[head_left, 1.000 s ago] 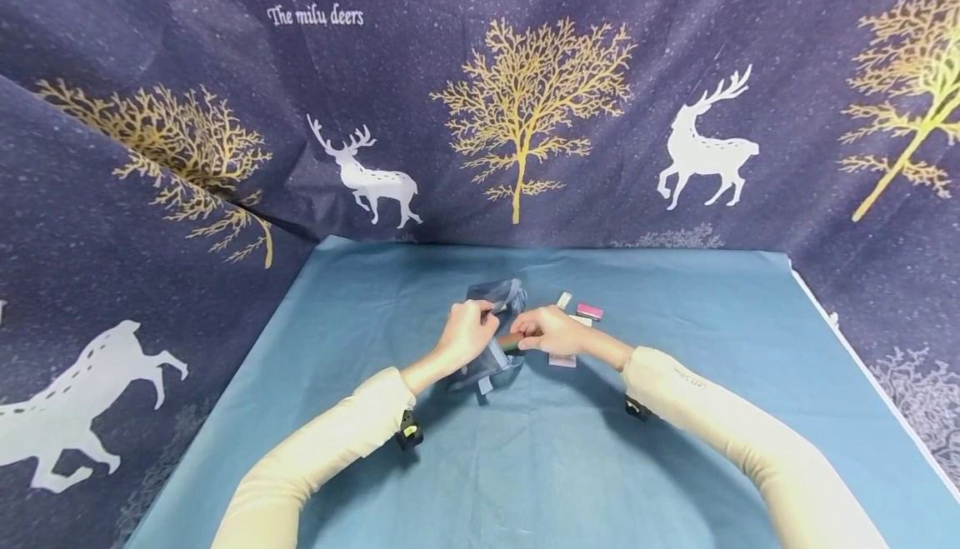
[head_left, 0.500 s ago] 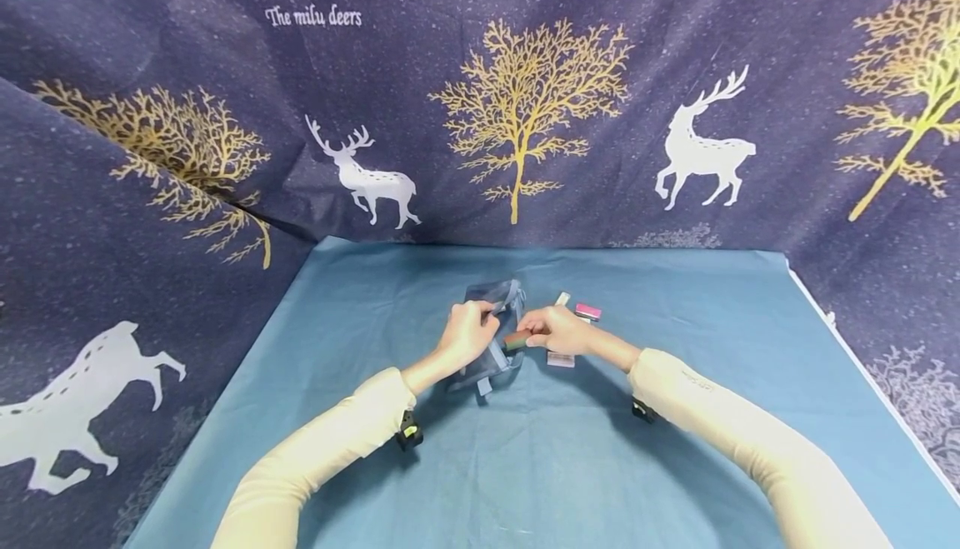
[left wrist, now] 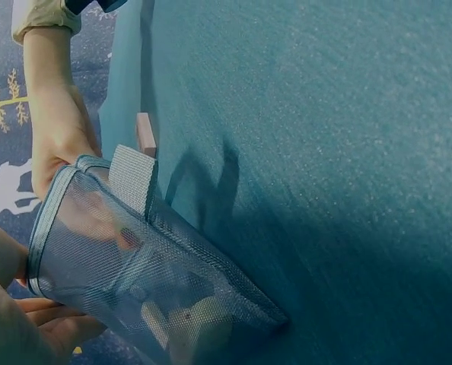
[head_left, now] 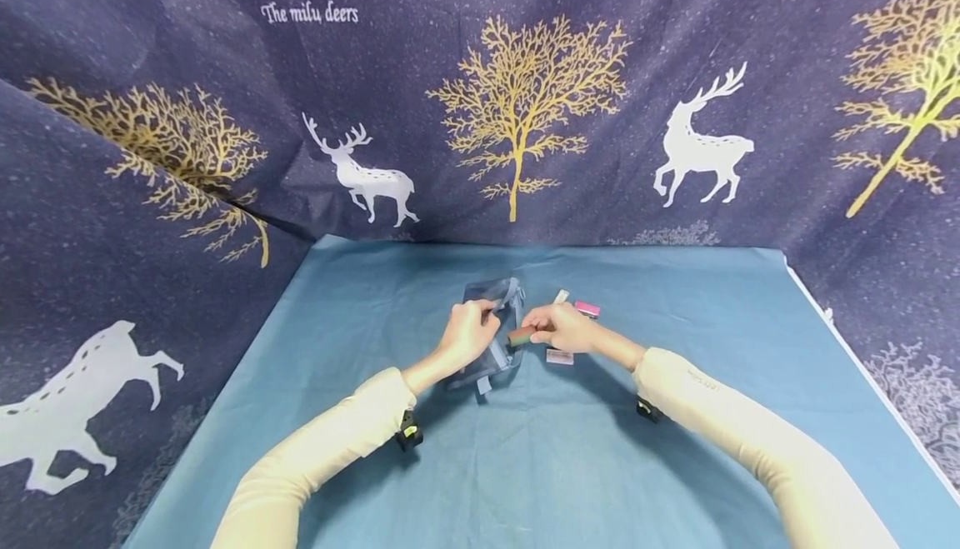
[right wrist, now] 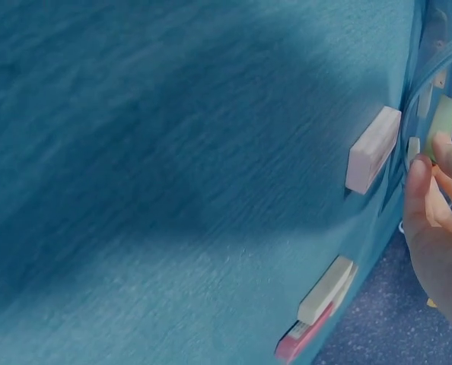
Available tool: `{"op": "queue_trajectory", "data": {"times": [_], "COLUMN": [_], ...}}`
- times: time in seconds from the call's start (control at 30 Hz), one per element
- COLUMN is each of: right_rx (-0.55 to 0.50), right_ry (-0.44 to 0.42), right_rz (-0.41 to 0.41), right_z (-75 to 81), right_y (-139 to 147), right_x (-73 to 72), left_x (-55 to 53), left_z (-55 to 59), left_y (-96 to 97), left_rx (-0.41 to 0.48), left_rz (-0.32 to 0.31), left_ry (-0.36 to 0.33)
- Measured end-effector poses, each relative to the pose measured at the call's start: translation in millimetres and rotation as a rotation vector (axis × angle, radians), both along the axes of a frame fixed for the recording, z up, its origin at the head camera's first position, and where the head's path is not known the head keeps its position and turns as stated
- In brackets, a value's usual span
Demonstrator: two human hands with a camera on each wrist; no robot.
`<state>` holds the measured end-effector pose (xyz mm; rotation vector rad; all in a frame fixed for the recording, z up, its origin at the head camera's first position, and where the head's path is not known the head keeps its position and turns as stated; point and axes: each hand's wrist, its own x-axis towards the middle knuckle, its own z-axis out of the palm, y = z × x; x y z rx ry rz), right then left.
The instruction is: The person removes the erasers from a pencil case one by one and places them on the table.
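A blue mesh zip pouch point(head_left: 491, 289) lies on the cloth with its mouth turned to the right. My left hand point(head_left: 470, 332) pinches the edge of that mouth and keeps it spread. At the mouth, my right hand point(head_left: 564, 329) holds a small reddish-brown and green block, apparently an eraser point(head_left: 521, 336), between thumb and fingers. Its green side point(right wrist: 444, 118) faces the right wrist camera. Several pale blocks point(left wrist: 211, 319) show through the mesh in the left wrist view.
A pale pink block point(right wrist: 374, 150) lies by the pouch in the right wrist view. Farther off are a white block point(right wrist: 326, 290) and a pink one point(right wrist: 302, 338). Blue cloth point(head_left: 480, 482) covers the table, with a dark patterned curtain point(head_left: 420, 74) behind it.
My right hand has drawn slightly right and up with the eraser, which now shows more at the pouch mouth. My left hand stays in place on the pouch edge.
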<state>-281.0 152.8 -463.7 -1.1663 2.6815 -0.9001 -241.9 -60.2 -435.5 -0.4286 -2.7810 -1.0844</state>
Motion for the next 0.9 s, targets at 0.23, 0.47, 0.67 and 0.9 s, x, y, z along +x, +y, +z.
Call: {"op": "queue_trajectory", "data": {"times": [0.23, 0.47, 0.67, 0.9], "right_rx": [-0.003, -0.039, -0.009, 0.010], "right_ry": [-0.007, 0.023, -0.025, -0.047], "right_rz": [-0.006, 0.005, -0.035, -0.084], "right_z": [1.8, 0.2, 3.5, 7.0], "right_y": [7, 13, 17, 22], "right_x": [2.5, 1.5, 2.6, 4.2], "left_x": [-0.2, -0.5, 0.4, 0.7], "left_z": [-2.1, -3.3, -3.0, -3.7], "left_y": [0.5, -0.1, -1.1, -0.2], "left_rx": [0.008, 0.027, 0.037, 0.034], "left_rz": [-0.018, -0.038, -0.045, -0.062], "left_ry": [-0.025, -0.030, -0.035, -0.055]}}
